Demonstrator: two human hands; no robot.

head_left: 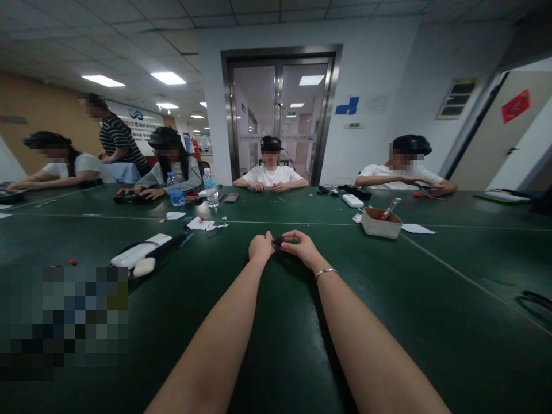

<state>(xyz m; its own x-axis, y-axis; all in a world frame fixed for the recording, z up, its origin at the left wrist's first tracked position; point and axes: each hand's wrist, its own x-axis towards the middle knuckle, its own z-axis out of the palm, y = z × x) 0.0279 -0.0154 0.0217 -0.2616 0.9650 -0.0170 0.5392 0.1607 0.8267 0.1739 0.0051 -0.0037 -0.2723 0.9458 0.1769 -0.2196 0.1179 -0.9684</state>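
Both my arms reach forward over the dark green table [284, 333], and the hands meet near its middle. A small black object [279, 241] lies between them, too small to identify. My left hand [261, 247] is closed, with thumb and fingers at the object's left end. My right hand [301, 247] pinches its right end between thumb and fingertips. A silver bracelet [325, 274] circles my right wrist.
A cardboard box [382, 225] stands right of my hands. To the left lie a white device [141, 250], paper scraps [200, 224] and two water bottles [211, 188]. Several people sit across the table; another person [123, 138] stands behind at the left.
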